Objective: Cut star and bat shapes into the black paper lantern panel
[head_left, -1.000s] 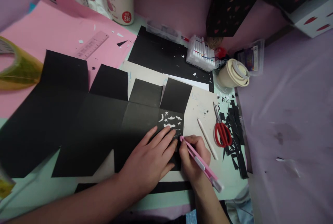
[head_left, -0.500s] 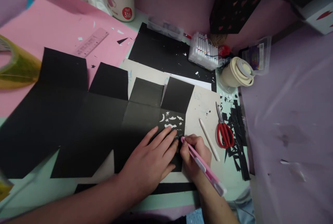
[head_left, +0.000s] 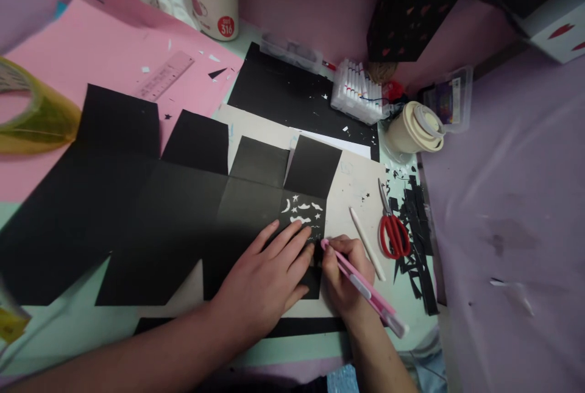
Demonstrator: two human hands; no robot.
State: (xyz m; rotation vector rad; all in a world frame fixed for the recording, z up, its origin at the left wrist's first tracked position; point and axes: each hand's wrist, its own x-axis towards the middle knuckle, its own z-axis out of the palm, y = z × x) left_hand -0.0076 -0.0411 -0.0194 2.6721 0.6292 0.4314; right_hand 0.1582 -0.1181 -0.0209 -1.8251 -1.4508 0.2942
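Black card (head_left: 183,210) (star cutouts), left hand (head_left: 265,280) spread on it, right hand (head_left: 347,277) pinching pink knife (head_left: 365,289), markers (head_left: 361,85) in clear box (head_left: 354,111).

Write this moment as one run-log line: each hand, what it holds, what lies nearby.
left hand: flat on black card | right hand: holds pink craft knife, tip by cut-outs | nearby: red scissors, white stick

My left hand (head_left: 267,280) lies flat, palm down, fingers spread forward. My right hand (head_left: 345,277) sits just beside it, fingers curled in a pen-like grip, forearm angled in from below.
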